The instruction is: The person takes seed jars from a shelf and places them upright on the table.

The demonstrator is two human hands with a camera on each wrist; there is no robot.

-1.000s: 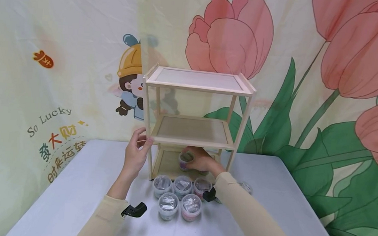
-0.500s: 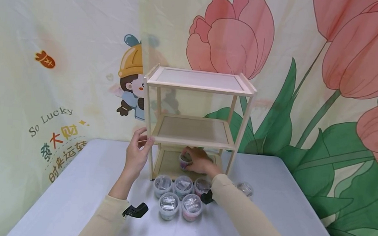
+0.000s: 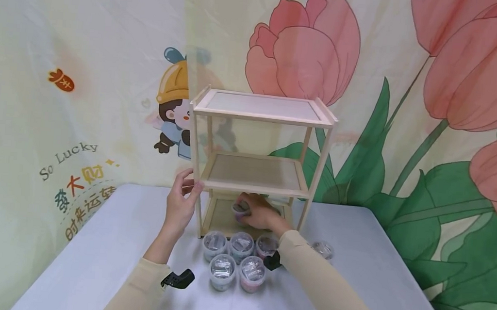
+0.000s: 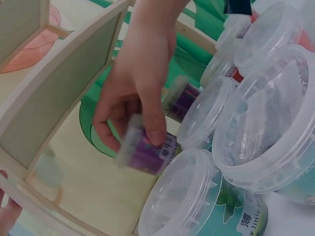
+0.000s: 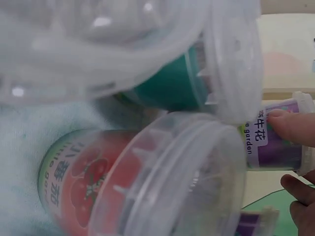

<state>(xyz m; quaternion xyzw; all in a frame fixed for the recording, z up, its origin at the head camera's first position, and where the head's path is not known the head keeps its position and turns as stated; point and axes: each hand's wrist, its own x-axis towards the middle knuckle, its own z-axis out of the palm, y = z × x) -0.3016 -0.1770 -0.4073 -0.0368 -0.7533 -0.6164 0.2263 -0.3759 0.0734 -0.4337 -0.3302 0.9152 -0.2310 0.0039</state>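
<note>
A pale wooden three-tier shelf (image 3: pixel 262 118) stands mid-table. My left hand (image 3: pixel 190 186) grips its front-left post at the height of the middle tier. My right hand (image 3: pixel 247 212) reaches into the bottom tier and holds a small purple-labelled cup (image 3: pixel 239 211) just above the bottom board. In the left wrist view that right hand (image 4: pixel 140 132) pinches the blurred purple cup (image 4: pixel 147 155) from above. The right wrist view shows a thumb (image 5: pixel 293 126) pressed on the purple cup (image 5: pixel 275 140).
Several lidded clear cups (image 3: pixel 240 244) sit in two rows on the white table (image 3: pixel 106 241) in front of the shelf, with one more cup (image 3: pixel 322 250) to the right. A red-labelled cup (image 5: pixel 98 184) and a green one (image 5: pixel 170 88) fill the right wrist view. A printed backdrop hangs behind.
My right hand has carried the purple cup a little farther back and left inside the bottom tier. The left hand has stayed on the post.
</note>
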